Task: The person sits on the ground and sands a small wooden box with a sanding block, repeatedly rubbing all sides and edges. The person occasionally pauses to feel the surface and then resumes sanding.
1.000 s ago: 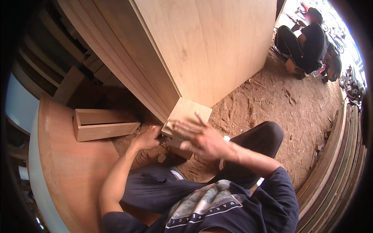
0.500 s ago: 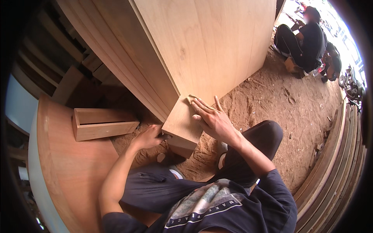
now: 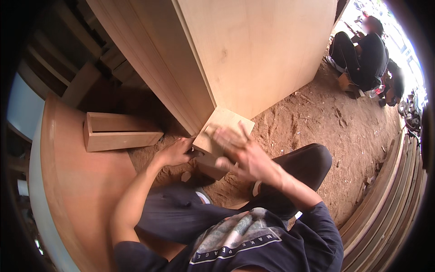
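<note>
A small wooden box (image 3: 218, 119) stands in front of me, its pale flat face turned up and its far corner by the large wooden cabinet (image 3: 267, 54). My left hand (image 3: 176, 152) grips the box's left edge, fingers curled at its side. Over the upper face lies my right hand (image 3: 242, 152), smeared by motion. A small yellowish folded piece, looking like sandpaper (image 3: 210, 130), shows at its fingertips, pressed on the wood. The underside of the box and most of the folded piece are hidden.
An open wooden drawer (image 3: 122, 137) rests on a curved reddish-brown panel (image 3: 86, 190) at left. Long timber strips (image 3: 389, 195) lie stacked at right on sandy ground (image 3: 312, 118). A person in dark clothes (image 3: 364, 59) crouches at the far right, another beyond.
My right hand has drawn the folded piece toward me and left across the box's face. My left hand stays at its edge. The view has shifted slightly.
</note>
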Demonstrator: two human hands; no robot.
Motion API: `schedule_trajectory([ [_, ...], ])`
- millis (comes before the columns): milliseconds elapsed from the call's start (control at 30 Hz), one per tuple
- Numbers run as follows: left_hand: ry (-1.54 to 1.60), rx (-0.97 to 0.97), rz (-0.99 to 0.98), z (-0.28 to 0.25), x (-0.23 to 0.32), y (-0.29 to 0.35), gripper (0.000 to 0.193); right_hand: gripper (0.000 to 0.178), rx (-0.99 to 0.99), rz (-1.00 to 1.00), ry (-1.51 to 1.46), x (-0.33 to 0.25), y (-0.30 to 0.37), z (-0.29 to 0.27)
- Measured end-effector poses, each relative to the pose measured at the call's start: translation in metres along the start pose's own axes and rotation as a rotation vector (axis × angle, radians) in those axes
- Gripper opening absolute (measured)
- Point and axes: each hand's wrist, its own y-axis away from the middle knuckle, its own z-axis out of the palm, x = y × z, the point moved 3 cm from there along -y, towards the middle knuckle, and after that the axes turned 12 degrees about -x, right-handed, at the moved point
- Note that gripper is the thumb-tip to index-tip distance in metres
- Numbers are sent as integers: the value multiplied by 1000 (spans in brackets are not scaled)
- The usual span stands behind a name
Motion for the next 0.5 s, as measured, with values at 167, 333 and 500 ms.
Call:
schedule_trajectory([
  [167,-29,15,19,0,0,6,55,78,-73,-80,-27,3,8,-8],
  [333,34,25,-15,-13,33,-1,47,77,41,234,29,58,-17,-19],
  [500,-7,15,-17,-9,13,2,48,83,-45,-174,-36,-11,-7,2],
])
